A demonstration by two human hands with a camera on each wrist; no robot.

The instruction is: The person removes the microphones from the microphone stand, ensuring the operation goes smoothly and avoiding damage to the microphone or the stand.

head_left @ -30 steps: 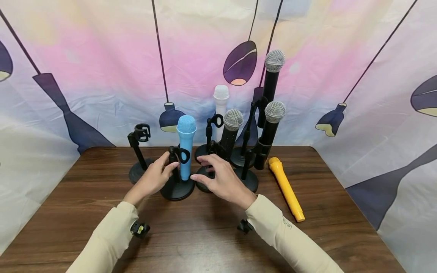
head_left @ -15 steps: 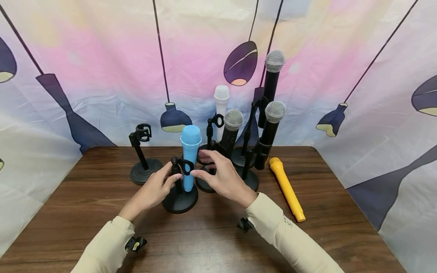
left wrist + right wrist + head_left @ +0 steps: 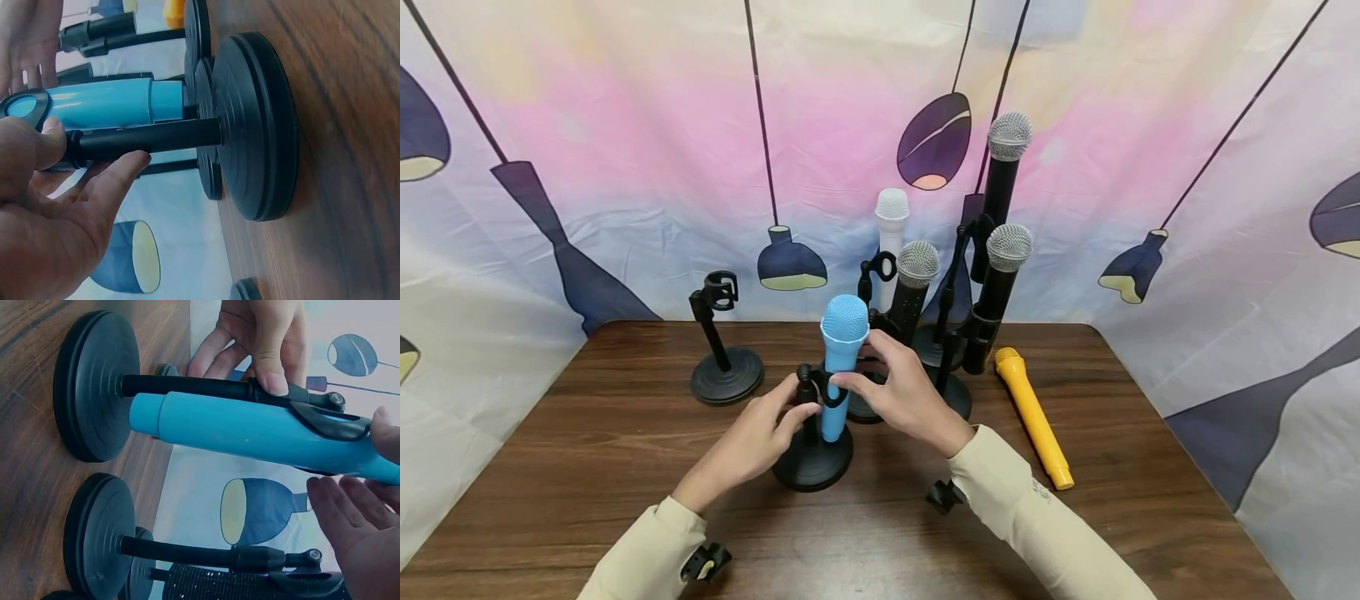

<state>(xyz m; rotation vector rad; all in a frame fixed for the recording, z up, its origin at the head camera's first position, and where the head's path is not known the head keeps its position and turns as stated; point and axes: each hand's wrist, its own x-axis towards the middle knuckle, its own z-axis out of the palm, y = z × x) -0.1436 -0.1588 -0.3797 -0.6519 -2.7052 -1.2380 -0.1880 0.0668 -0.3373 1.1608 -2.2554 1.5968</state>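
A blue microphone leans in the ring clip of a black desk stand at the middle of the table. My left hand grips the stand's upright post just under the clip, thumb on one side and fingers on the other. From the right, my right hand holds the blue microphone at the clip, thumb in front and fingers behind. The microphone's lower end hangs beside the post, above the round base.
Behind my right hand stand a black microphone, a white one and two taller black ones on stands. A bare stand is at the left. A yellow microphone lies at the right on the wooden table.
My left hand has drawn the stand and its blue microphone nearer and a little to the right. My right hand, earlier beside the microphone with spread fingers, now holds it.
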